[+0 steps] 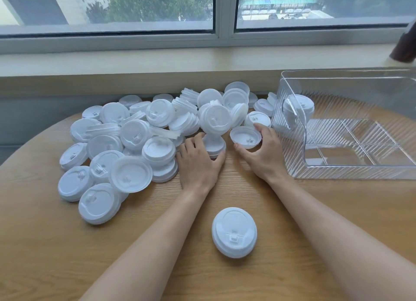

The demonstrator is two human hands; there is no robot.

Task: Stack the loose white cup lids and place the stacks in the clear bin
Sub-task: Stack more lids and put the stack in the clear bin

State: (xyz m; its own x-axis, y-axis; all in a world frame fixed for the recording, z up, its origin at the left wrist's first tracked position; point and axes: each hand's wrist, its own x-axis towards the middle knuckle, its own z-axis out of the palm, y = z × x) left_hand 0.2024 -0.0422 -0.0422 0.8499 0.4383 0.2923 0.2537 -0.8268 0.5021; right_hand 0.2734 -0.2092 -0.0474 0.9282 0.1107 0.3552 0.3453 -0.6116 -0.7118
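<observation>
Right now both hands are at the near edge of the pile of loose lids [126, 147], which covers the centre-left of the bench [45, 244]. The left hand [198, 163] has its fingers curled round a short stack [213, 146], and the right hand [262, 152] pinches a single upturned lid [245, 136] by the rim. I'd flip that one dome-up first so it nests, line up the rims, then press it down evenly so the stack doesn't go crooked. One more lid [234, 232] sits alone at lower centre, well apart from the heap.

The clear bin [360, 174] is at the right of the frame, just beside the right hand, with dividers inside. It looks like there's one lid or short stack [299, 108] at its far left corner, though through the ribbed wall it might be sitting behind it. The rest looks bare, so most of the job is ahead.
</observation>
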